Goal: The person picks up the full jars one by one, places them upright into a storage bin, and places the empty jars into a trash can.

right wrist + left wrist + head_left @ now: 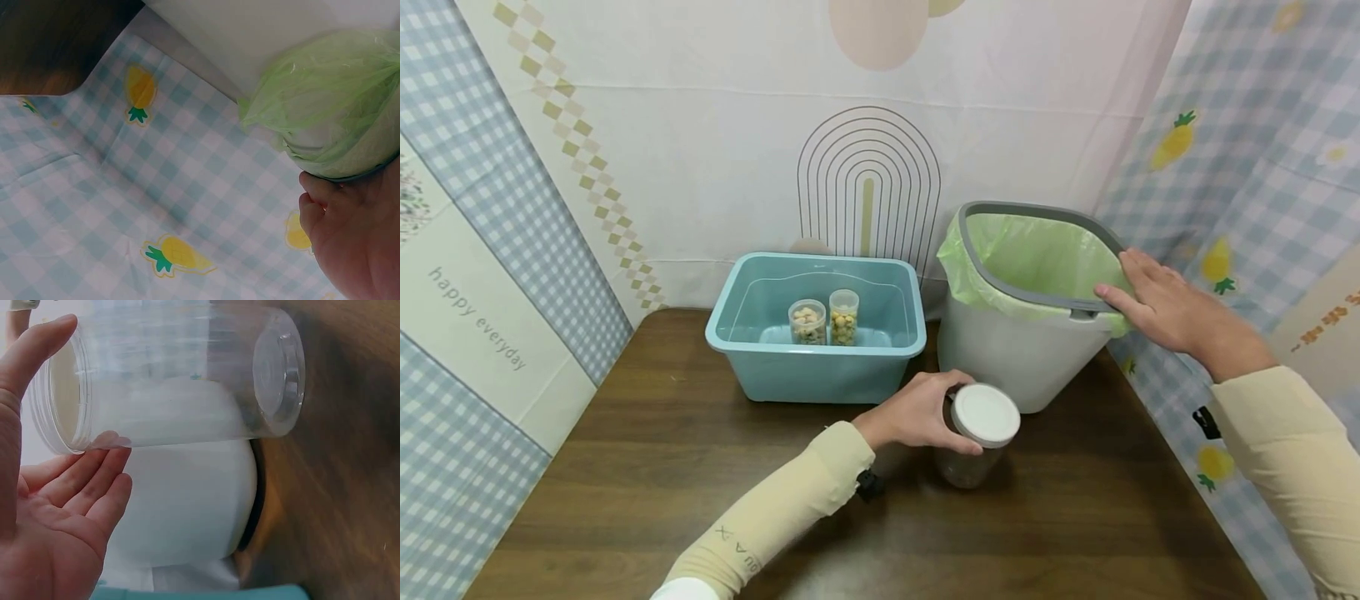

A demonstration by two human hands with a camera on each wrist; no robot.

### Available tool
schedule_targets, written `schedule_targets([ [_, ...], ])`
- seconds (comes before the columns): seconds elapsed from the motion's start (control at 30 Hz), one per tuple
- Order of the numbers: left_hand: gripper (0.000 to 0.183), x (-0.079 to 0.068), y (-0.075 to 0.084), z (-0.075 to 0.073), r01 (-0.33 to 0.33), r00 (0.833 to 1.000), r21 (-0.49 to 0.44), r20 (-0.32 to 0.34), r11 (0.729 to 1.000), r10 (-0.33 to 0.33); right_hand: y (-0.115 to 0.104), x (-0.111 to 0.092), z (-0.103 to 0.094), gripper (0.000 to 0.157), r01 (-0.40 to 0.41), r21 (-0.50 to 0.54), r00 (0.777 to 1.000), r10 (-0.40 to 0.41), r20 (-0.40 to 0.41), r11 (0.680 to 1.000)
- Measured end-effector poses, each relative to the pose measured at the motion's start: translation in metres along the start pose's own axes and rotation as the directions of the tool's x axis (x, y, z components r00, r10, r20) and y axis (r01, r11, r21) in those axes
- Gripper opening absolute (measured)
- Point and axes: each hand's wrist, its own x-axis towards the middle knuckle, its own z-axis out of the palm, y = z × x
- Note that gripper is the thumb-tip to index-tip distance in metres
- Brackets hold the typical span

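Observation:
My left hand (921, 410) holds a clear plastic jar (966, 467) near its top, thumb on one side and fingers on the other. A white lid (987, 414) caps the jar. Seen from the left wrist, the jar (169, 381) is see-through with nothing visible inside, and the hand (62, 506) is around its lidded end. Whether its base touches the table cannot be told. My right hand (1172, 304) rests on the grey rim of a white trash bin (1000, 354) lined with a green bag (1037, 250). From the right wrist, the hand (362, 231) lies against the bagged rim.
Left of the bin stands a blue-green tub (820, 375) holding two small clear containers, a wider one (808, 323) and a narrower one (844, 317), with pale and yellow pieces inside. All stand on a dark wooden table (700, 467). Patterned cloths (700, 167) hang around it.

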Motion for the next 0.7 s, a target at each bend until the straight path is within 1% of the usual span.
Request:
schedule_targets([
  [0.17, 0.081, -0.006, 0.004, -0.016, 0.029, 0.999, -0.023, -0.014, 0.999, -0.029, -0.001, 0.000, -0.001, 0.093, -0.002, 0.001, 1.000, 0.002, 0.003, 1.000],
  [0.37, 0.081, -0.012, 0.008, -0.036, 0.054, 0.998, 0.004, -0.032, 0.999, -0.054, -0.001, 0.000, -0.002, 0.093, 0.002, 0.007, 1.000, -0.002, 0.003, 1.000],
  [0.7, 0.081, -0.021, 0.021, -0.061, 0.077, 0.997, -0.025, -0.030, 0.997, -0.077, 0.000, 0.000, -0.001, 0.092, 0.002, 0.011, 1.000, -0.002, 0.004, 1.000],
])
